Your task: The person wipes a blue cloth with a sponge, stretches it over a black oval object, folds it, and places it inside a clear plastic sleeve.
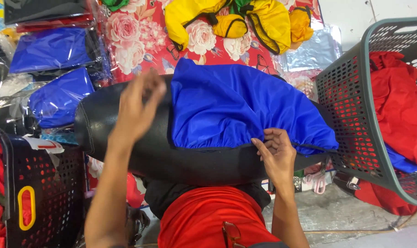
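A long black padded seat (190,160) lies across the person's lap, its long axis running left to right, the rounded end pointing left and the narrower end reaching toward the grey basket on the right. A shiny blue fabric cover (236,105) with a dark elastic hem is pulled over the seat's right half, bunched and creased, leaving the left half bare and glossy.

The right hand (277,154) pinches the cover's gathered hem at the seat's near edge, fingers closed on the cloth. The left hand (137,108) rests on the bare black top just left of the cover, fingers loosely curled and holding nothing.

Beyond the seat, a red cloth printed with pink flowers (139,46) is spread on the floor, carrying yellow covers (245,20) at the far edge and blue covers in clear bags (52,50) on the far left. A grey perforated basket (355,110) on the right holds red fabric (396,105). A black perforated basket (48,183) with a yellow handle stands near left. Bare concrete floor (346,216) shows near right.
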